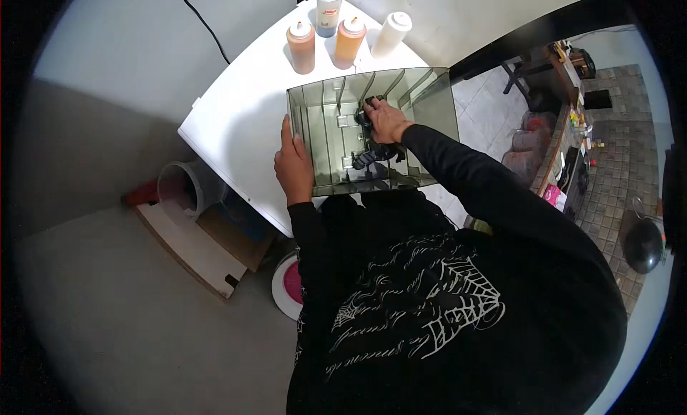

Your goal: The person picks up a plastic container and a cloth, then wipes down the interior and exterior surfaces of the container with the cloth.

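Observation:
A smoky, see-through plastic bin (325, 180) with ridged walls rests at the table's front edge. My left hand (293, 164) grips its left wall, fingers along the outside and thumb toward the rim. Inside the bin, my right hand (387, 121) has its fingers closed on a small black object (363, 119) whose kind I cannot make out. Below that hand, a dark ribbed piece (363, 160) lies on the bin's floor among other black items, partly hidden by my forearm.
Several squeeze bottles stand behind the bin, including an orange one (349, 43) and a white one (392, 34). The white table (247, 139) is under them. A clear bucket (180, 189) is at lower left, and a white-and-pink round container (290, 286) stands below the table.

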### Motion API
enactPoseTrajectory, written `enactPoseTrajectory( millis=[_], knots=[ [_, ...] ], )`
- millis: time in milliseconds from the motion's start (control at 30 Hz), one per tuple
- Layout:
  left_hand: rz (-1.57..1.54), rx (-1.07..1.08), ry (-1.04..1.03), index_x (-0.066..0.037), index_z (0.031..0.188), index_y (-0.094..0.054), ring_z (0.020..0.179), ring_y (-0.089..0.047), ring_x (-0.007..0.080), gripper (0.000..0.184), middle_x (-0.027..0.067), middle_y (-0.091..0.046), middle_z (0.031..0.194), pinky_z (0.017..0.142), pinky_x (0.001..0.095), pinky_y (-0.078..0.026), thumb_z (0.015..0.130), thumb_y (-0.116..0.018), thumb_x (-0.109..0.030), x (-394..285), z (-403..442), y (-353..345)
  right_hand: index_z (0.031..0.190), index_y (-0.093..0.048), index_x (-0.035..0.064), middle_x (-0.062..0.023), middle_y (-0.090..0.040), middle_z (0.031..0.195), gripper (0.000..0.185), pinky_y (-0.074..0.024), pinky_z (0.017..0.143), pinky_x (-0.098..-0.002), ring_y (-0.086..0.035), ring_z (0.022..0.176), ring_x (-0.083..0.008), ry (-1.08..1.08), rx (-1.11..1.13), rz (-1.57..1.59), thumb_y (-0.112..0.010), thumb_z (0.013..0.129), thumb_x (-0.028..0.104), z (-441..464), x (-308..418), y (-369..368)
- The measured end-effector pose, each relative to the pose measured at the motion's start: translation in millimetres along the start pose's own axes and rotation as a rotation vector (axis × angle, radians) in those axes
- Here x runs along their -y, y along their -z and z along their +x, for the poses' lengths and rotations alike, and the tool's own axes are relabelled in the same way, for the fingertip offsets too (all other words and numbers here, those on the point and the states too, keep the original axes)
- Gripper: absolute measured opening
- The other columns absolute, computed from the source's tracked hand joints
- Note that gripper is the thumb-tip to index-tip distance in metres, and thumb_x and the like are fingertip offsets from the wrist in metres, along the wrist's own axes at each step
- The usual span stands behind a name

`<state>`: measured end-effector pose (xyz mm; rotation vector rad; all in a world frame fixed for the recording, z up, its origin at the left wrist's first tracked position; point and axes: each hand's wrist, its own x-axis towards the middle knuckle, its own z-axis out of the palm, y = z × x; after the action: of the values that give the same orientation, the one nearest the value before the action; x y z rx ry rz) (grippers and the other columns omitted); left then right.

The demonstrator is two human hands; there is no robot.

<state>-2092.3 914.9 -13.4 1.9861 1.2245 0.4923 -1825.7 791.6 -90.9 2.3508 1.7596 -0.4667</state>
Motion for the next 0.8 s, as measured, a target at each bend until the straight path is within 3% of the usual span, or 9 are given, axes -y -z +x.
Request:
enactPoseTrajectory(
  millis=[100,167,300,433,500,633,667,733,800],
  knots=[
    [0.091,-0.04,0.04,-0.022,0.16,-0.044,0.078,-0.069,0.0466,0.049,0.024,-0.07,0.08,0.074,0.0567,-0.052,0.112,-0.049,-0.023,-4.1,-2.3,-5.2,0.154,-0.044,0.0029,-0.0217,-0.056,0.139,0.087,-0.0537,0.104,-0.0453,-0.058,0.13,-0.0391,0.006,0.138,-0.05,-0.08,0.079,0.029,0.1,4.9,5.8],
    [-0.073,-0.065,-0.02,-0.019,0.16,-0.047,0.085,-0.074,0.0431,0.048,0.0256,-0.075,0.096,0.074,0.0495,-0.055,0.112,-0.052,-0.018,0.0,1.8,-4.3,0.144,-0.057,0.0023,-0.0221,-0.064,0.129,0.077,-0.0564,0.098,-0.0449,-0.064,0.121,-0.0383,0.032,0.162,-0.068,-0.08,0.077,0.032,-11.3,15.3,19.1],
    [-0.118,-0.103,-0.012,-0.018,0.157,-0.051,0.085,-0.074,0.0407,0.047,0.025,-0.076,0.097,0.076,0.0488,-0.055,0.11,-0.054,-0.014,-1.3,1.9,-4.3,0.116,-0.076,0.0079,-0.0196,-0.073,0.102,0.049,-0.0599,0.088,-0.0454,-0.073,0.099,-0.0372,0.216,0.432,-0.062,-0.08,0.073,0.03,-36.0,31.1,-0.1],
    [-0.079,-0.122,-0.018,-0.017,0.157,-0.052,0.087,-0.074,0.0406,0.047,0.0253,-0.076,0.098,0.077,0.0491,-0.055,0.11,-0.053,-0.012,-0.1,4.8,-7.1,0.125,-0.074,0.0114,-0.018,-0.075,0.111,0.051,-0.0602,0.085,-0.0449,-0.074,0.099,-0.037,0.482,0.439,0.231,-0.077,0.077,0.028,-33.9,2.3,-54.9],
    [-0.043,-0.1,-0.022,-0.017,0.156,-0.053,0.091,-0.075,0.0407,0.046,0.026,-0.076,0.099,0.077,0.05,-0.056,0.111,-0.052,-0.012,-5.9,6.1,-2.9,0.133,-0.072,0.0128,-0.0141,-0.076,0.116,0.053,-0.0586,0.087,-0.0407,-0.074,0.105,-0.0308,0.243,0.875,0.478,-0.075,0.082,0.028,-16.9,-9.0,-55.9],
    [-0.085,-0.157,-0.089,-0.017,0.155,-0.055,0.092,-0.076,0.0398,0.045,0.0258,-0.077,0.103,0.079,0.05,-0.056,0.11,-0.052,-0.012,4.1,9.4,-9.7,0.13,-0.071,0.0116,-0.0078,-0.077,0.102,0.05,-0.0569,0.071,-0.0391,-0.069,0.082,-0.02,0.641,0.533,0.359,-0.079,0.085,0.032,-20.7,-2.6,-67.2],
    [-0.066,-0.159,-0.09,-0.016,0.155,-0.056,0.091,-0.076,0.037,0.044,0.025,-0.077,0.104,0.079,0.0478,-0.057,0.11,-0.053,-0.012,2.6,12.4,-9.6,0.13,-0.071,0.0116,-0.0078,-0.077,0.102,0.05,-0.0569,0.071,-0.0391,-0.069,0.082,-0.02,0.639,0.535,0.367,-0.079,0.085,0.032,-17.6,-0.4,-63.7],
    [-0.053,-0.14,-0.089,-0.015,0.154,-0.056,0.091,-0.076,0.0342,0.044,0.0243,-0.077,0.106,0.08,0.0455,-0.057,0.11,-0.054,-0.012,1.4,8.5,-7.5,0.122,-0.072,0.0111,-0.0075,-0.076,0.096,0.043,-0.0553,0.063,-0.0398,-0.067,0.072,-0.0202,0.362,0.95,0.397,-0.081,0.085,0.031,-8.6,10.6,-57.2],
    [-0.14,-0.033,0.003,-0.015,0.153,-0.058,0.091,-0.076,0.0292,0.043,0.0225,-0.078,0.109,0.08,0.0412,-0.057,0.11,-0.055,-0.013,-6.1,7.9,3.0,0.118,-0.073,0.009,-0.0083,-0.076,0.095,0.049,-0.0551,0.063,-0.0388,-0.068,0.074,-0.0211,0.25,0.95,0.398,-0.086,0.081,0.038,-8.6,16.3,-29.9]
  ],
)
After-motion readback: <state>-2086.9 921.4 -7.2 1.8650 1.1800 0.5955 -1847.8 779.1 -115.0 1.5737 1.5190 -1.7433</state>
